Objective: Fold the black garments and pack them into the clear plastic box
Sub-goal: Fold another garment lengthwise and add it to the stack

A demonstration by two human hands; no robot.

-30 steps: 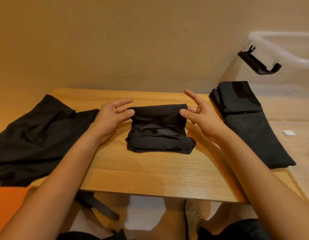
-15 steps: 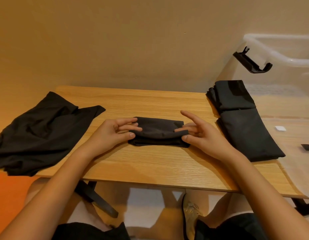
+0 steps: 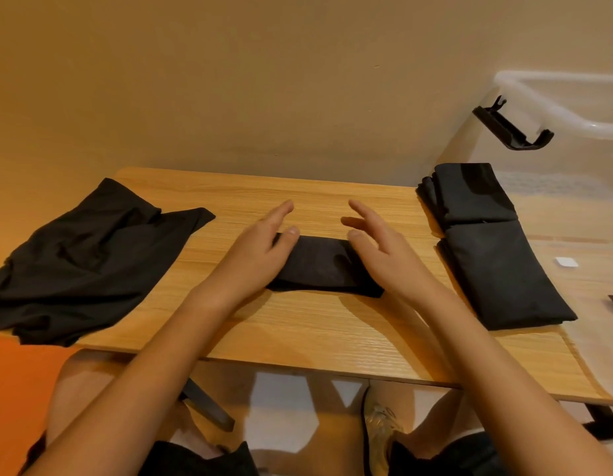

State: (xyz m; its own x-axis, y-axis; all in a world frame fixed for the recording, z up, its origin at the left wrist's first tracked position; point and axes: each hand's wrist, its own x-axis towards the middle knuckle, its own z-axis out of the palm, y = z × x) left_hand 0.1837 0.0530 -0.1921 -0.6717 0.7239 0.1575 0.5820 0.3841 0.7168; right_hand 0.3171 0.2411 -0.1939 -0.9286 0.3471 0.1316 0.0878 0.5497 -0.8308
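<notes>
Half a second ago both hands pinched the ends of the small folded garment between thumb and fingers; now the pinch is gone and the fingers are spread flat, palms down, over its two ends. On the left of the wooden worktop lies an unfolded black garment, loose and creased, its near edge hanging over the front edge. The left hand is open wide, fingers straight and pointing away from the person, its thumb resting on the left end of the small folded garment. That piece sits in the middle of the worktop as a flat, compact black band, its long axis running left to right, parallel to the front edge. The right hand is likewise open, covering the right end. Further right, a stack of folded black garments lies lengthwise front to back, apart from the band, seen through the wall of the clear plastic box at the right edge.
</notes>
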